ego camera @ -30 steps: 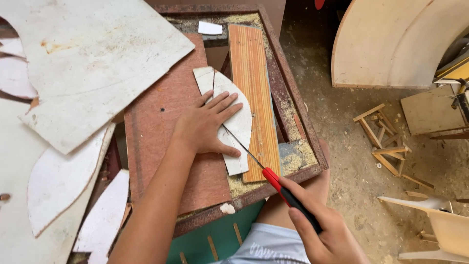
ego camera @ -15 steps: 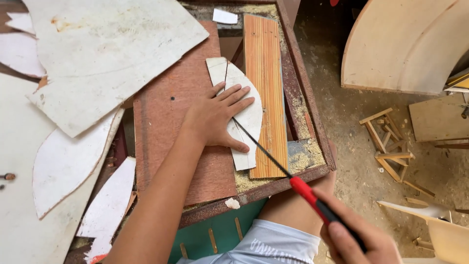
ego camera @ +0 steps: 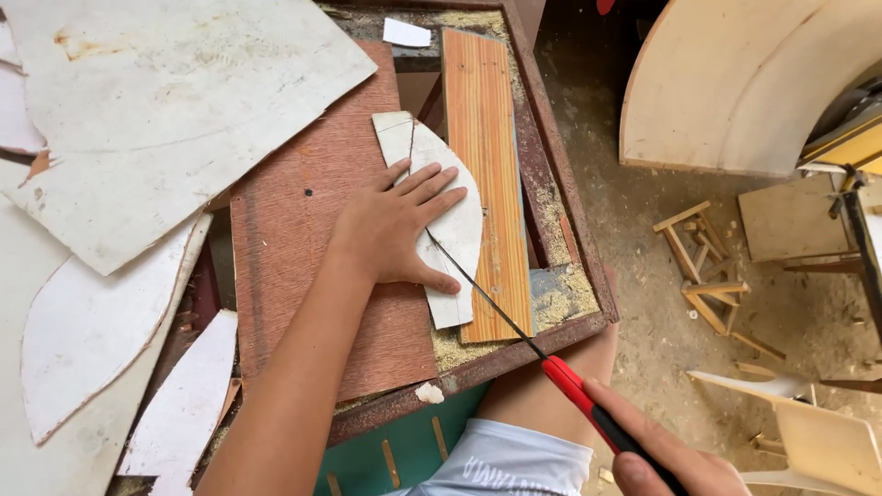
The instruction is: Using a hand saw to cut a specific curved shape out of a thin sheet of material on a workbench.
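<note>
Sawing step: left hand (ego camera: 400,225), fingers spread flat, is pinning the white curved offcut (ego camera: 450,220) on the workbench (ego camera: 570,230); right hand (ego camera: 675,464) is gripping the red-handled saw (ego camera: 514,321). Next stroke probably needs steady downward pressure.

my worktop (ego camera: 588,276), rusty frame, sawdusty | on it: reddish-brown board (ego camera: 303,276), orange striped plank (ego camera: 487,138), small white scrap (ego camera: 405,33) | big white offcut sheets (ego camera: 156,101) piled on my left

A woodworking shop: sawdust-strewn floor (ego camera: 643,266), plywood offcuts (ego camera: 156,101), workbench (ego camera: 560,184).
</note>
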